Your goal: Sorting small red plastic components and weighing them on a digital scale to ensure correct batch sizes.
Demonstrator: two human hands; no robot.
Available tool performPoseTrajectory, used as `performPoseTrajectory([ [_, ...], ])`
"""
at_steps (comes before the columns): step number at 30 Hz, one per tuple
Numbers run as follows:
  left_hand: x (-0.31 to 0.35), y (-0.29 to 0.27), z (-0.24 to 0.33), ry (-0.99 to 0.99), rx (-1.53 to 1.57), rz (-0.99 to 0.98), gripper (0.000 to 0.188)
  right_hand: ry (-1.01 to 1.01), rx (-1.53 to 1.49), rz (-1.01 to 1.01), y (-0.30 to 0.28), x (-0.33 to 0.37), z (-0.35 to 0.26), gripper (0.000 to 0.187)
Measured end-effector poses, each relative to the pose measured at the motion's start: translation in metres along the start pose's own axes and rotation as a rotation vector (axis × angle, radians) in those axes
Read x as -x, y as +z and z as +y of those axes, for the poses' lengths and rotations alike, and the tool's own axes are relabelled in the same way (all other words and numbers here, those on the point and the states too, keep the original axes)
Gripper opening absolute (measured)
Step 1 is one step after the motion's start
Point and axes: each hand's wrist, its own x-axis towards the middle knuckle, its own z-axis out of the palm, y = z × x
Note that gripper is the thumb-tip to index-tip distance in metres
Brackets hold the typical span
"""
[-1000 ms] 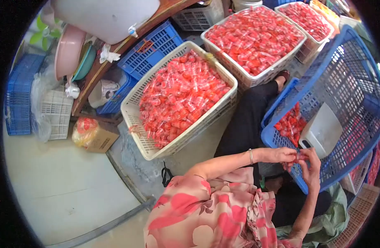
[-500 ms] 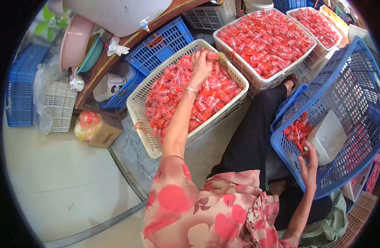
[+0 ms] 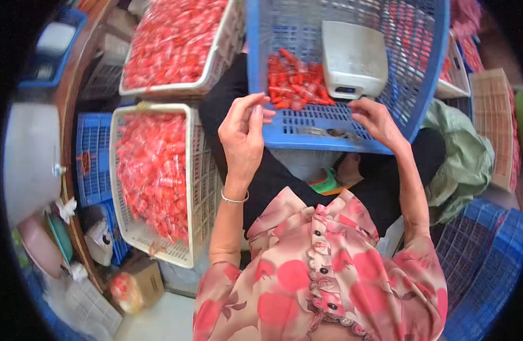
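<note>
Both bare forearms (image 3: 414, 199) reach forward, well apart from each other. The left hand (image 3: 243, 133) points upward, its fingers loosely bent and leaning to the right. The right hand (image 3: 381, 122) turns inward, its fingers half curled toward the left.

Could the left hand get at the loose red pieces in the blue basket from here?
Likely yes: the left hand looks empty, at the near left corner of the blue basket. The red pieces lie uncovered just beyond it, and the white device sits beside them, not over them.
</note>
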Motion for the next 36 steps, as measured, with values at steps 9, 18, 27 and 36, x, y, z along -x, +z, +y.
performPoseTrajectory([
  [9,-0.067,0.139,-0.140,0.244,-0.676,-0.496,0.020,0.128,-0.075,0.286,-0.020,-0.005,0.060,0.028],
  [18,-0.049,0.171,-0.180,0.486,-1.293,-0.884,0.010,0.033,0.275,0.590,-0.049,-0.140,0.159,0.024],
  [27,-0.053,0.132,-0.159,0.190,-1.309,-0.494,0.019,-0.280,0.963,0.133,-0.026,-0.202,0.203,0.012],
  [36,-0.034,0.099,-0.136,-0.421,-0.206,-0.298,0.027,0.021,0.060,0.383,-0.035,-0.144,0.145,0.026],
])
